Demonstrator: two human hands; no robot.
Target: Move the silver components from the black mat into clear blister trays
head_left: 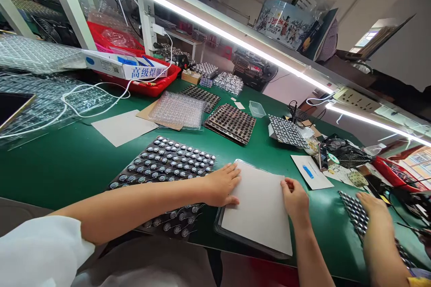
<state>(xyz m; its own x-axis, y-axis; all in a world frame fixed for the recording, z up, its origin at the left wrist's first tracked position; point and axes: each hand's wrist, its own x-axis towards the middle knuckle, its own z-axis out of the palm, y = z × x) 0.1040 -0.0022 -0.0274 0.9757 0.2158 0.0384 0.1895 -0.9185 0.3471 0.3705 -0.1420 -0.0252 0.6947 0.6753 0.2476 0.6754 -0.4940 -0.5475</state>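
A pale cardboard sheet [257, 210] lies over a stack of clear plastic trays [232, 233] at the table's front edge. My left hand [224, 184] rests flat on the sheet's left side, fingers spread and thumb apart. At the sheet's upper right corner, my right hand [296, 197] pinches the edge between thumb and fingers. Beneath and left of my left forearm is a dark board [168, 161] with rows of small round silver components with wire leads. My forearm hides part of that board.
A co-worker's hand [375, 210] is at another component board [355, 210] on the right. Behind are stacked brown boards [230, 123], a clear blister tray [178, 110], a loose card [123, 128] and a red basket [151, 87]. A white cable [101, 85] crosses the left side. A lit shelf hangs overhead.
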